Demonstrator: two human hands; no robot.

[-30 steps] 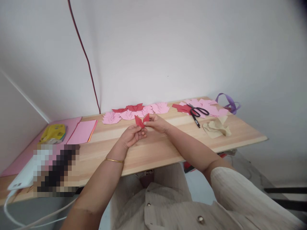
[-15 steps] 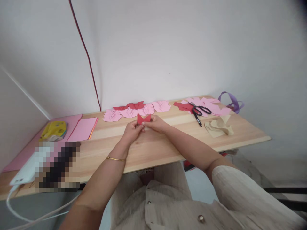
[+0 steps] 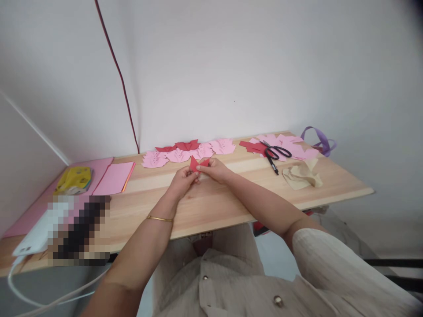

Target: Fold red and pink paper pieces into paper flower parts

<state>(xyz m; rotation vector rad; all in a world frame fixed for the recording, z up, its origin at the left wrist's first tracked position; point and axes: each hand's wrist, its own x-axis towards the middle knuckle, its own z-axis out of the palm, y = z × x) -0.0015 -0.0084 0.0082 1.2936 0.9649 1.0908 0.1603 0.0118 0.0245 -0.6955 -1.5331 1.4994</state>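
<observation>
A small piece of folded red paper (image 3: 194,164) with two pointed tips is held between both hands above the middle of the table. My left hand (image 3: 183,179) pinches its left and lower side. On the other side, my right hand (image 3: 216,170) grips it, with the thumb lying across its front. Fingers cover the paper's lower part. Just behind the hands lie several pink paper cutouts (image 3: 178,154) in a row against the wall, with red cutouts (image 3: 187,145) on top of them.
Black scissors (image 3: 277,152) and a black pen (image 3: 272,166) lie by pink scraps (image 3: 297,147) at the right. Crumpled tan paper (image 3: 301,175) is nearer the edge. Pink sheets (image 3: 114,178), a yellow packet (image 3: 74,179) and a white power strip (image 3: 31,240) are at the left.
The red paper has tilted slightly, its right tip now lower and pointing more to the right. My hands have hardly moved, and both keep hold of it.
</observation>
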